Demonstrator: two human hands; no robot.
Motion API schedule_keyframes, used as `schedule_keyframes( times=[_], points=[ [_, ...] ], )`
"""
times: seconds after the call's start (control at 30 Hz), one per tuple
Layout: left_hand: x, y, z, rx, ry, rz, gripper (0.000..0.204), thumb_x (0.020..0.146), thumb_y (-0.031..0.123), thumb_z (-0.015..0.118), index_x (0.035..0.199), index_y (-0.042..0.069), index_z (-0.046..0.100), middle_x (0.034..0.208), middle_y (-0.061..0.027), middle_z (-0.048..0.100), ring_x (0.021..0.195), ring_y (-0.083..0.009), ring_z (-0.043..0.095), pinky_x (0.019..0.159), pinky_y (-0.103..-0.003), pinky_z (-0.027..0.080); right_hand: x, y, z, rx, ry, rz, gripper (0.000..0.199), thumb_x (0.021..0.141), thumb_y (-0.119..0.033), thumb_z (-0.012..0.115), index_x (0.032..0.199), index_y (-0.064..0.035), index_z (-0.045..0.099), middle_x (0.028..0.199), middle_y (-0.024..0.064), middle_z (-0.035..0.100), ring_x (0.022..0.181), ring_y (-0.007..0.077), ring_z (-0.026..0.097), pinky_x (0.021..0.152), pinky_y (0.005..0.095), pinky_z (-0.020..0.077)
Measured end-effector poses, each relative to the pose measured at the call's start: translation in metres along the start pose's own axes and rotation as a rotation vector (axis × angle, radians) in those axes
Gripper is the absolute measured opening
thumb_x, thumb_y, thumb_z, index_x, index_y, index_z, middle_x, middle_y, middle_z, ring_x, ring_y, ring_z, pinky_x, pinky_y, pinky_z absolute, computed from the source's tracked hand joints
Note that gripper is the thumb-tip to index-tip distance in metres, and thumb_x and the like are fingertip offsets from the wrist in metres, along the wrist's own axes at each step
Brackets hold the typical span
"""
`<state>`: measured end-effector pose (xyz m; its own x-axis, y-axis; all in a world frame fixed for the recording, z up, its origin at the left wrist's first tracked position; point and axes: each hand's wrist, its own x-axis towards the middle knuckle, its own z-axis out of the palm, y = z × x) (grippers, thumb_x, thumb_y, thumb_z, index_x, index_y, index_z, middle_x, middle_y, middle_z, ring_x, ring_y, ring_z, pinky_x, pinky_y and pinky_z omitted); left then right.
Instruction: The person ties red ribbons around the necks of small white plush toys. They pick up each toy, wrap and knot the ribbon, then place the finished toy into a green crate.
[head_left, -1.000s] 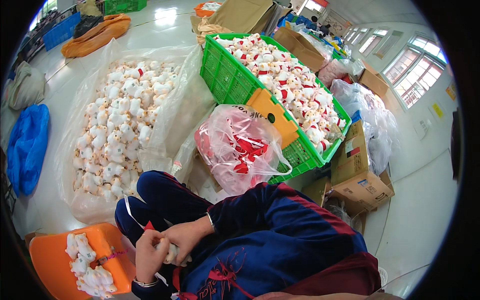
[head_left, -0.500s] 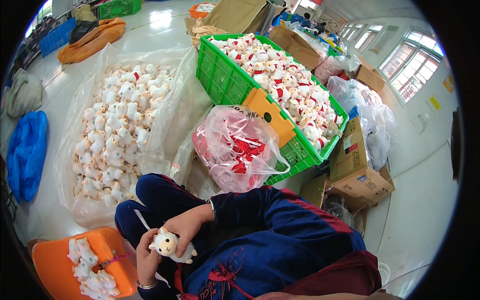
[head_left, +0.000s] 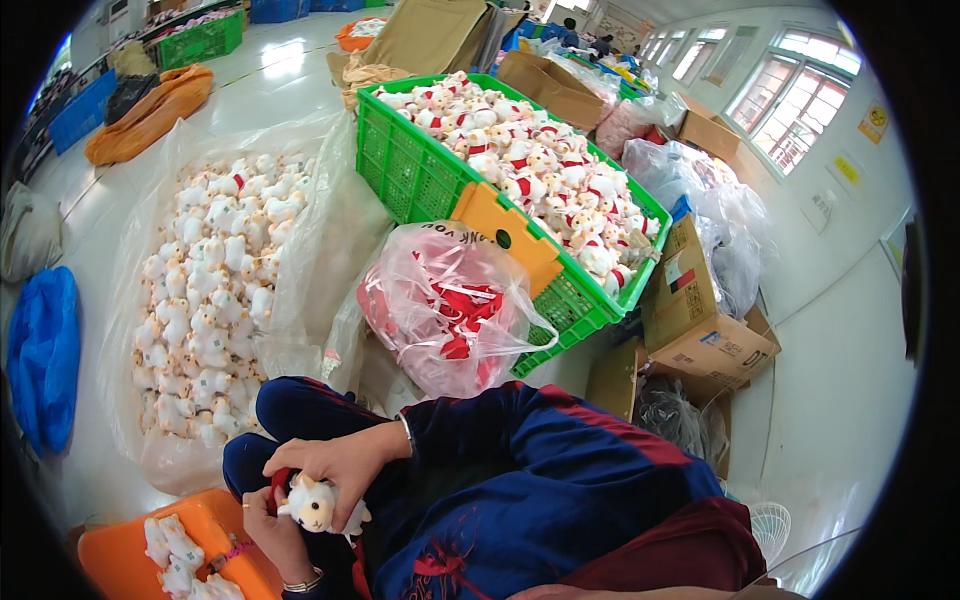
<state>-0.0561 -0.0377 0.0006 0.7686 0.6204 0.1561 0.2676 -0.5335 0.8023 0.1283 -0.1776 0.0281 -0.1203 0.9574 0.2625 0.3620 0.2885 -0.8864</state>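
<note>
A small white toy (head_left: 315, 506) is being held over the lap (head_left: 305, 408), its face showing — the right hand (head_left: 345, 462) is grasping it with curled fingers, the thumb pressing its side, seemingly to steady it, while the left hand (head_left: 275, 535) is pinching a red ribbon (head_left: 279, 482) beside its head, fingers nearly together, likely keeping the strip from slipping. Nearby, an open clear bag (head_left: 325, 225) of white toys, a tied-handle sack (head_left: 405, 350) of red strips, a filled green crate (head_left: 405, 170) and an orange stool (head_left: 112, 548) are standing around the knees — probably for easy reach.
</note>
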Motion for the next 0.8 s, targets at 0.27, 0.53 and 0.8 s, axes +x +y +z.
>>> schedule_keyframes(
  times=[0.27, 0.53, 0.8],
  points=[
    [-0.004, -0.012, 0.006, -0.301, -0.316, 0.116, 0.021, 0.084, 0.006, 0.070, 0.103, -0.003, 0.067, 0.087, -0.0096, 0.068, 0.081, -0.0222, 0.068, 0.072, -0.032, 0.051, 0.002, 0.012, 0.002, 0.003, 0.055, 0.140, 0.063, 0.081, -0.050, 0.075, 0.114, 0.0018, 0.061, 0.127, 0.0208, 0.053, 0.122, 0.0380, 0.049, 0.112, 0.0521, 0.0305],
    [-0.005, 0.019, -0.029, -0.458, -0.600, -0.166, 0.034, 0.095, 0.011, 0.061, 0.124, -0.006, 0.062, 0.111, -0.0119, 0.066, 0.104, -0.0212, 0.059, 0.090, -0.035, 0.044, 0.002, -0.001, -0.003, -0.119, 0.054, 0.151, 0.053, 0.087, -0.049, 0.066, 0.109, -0.0011, 0.060, 0.097, 0.0173, 0.066, 0.096, 0.0396, 0.065, 0.100, 0.0538, 0.0399],
    [-0.011, -0.031, 0.006, -0.565, -0.455, -0.381, 0.038, 0.090, 0.023, 0.072, 0.115, -0.004, 0.063, 0.085, -0.0021, 0.064, 0.063, -0.0069, 0.054, 0.055, -0.022, 0.042, 0.004, 0.005, -0.003, -0.127, 0.075, 0.255, 0.051, 0.082, -0.041, 0.072, 0.104, 0.0031, 0.060, 0.093, 0.0216, 0.065, 0.089, 0.0397, 0.066, 0.076, 0.0429, 0.0514]
  ],
)
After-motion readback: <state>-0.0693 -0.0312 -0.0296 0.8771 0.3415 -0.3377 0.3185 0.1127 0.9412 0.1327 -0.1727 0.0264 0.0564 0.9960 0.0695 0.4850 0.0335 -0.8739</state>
